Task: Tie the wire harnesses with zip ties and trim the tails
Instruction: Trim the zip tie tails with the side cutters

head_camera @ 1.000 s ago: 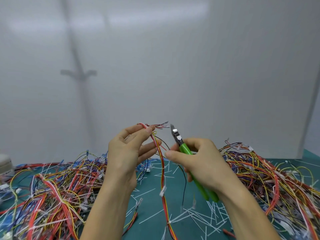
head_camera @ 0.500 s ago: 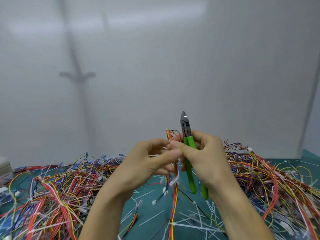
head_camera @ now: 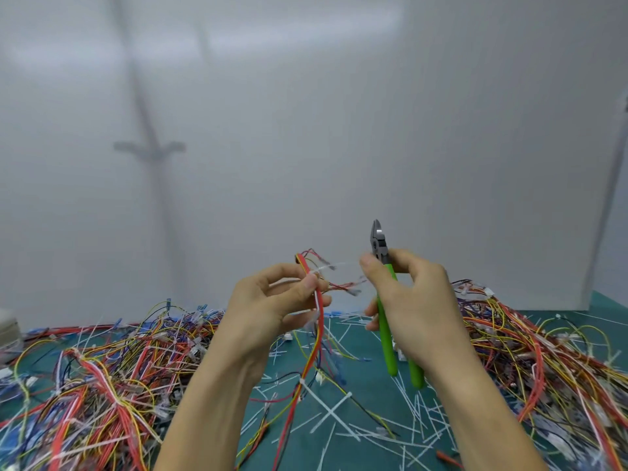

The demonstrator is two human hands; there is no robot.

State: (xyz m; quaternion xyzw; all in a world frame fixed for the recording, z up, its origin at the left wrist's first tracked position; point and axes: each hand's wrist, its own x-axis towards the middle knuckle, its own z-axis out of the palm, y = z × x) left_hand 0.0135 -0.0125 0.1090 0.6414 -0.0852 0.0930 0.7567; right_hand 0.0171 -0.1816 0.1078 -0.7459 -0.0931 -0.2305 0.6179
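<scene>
Harness (head_camera: 318, 334) of red and yellow wires hangs from my left hand (head_camera: 272, 311), pinched near its top, well above the green surface (head_camera: 360, 379). A pale zip tie (head_camera: 327, 267) juts from it there, blurred. My right hand (head_camera: 411, 300) grips the green-handled cutters (head_camera: 380, 241), tips up and seemingly closed, just beside it. I judge this the trimming step: next I must open the cutters and bring them flush to the tie's head.

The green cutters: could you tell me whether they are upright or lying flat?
Upright: the right hand grips the cutters, blade tip pointing up, green handles hanging below.
</scene>
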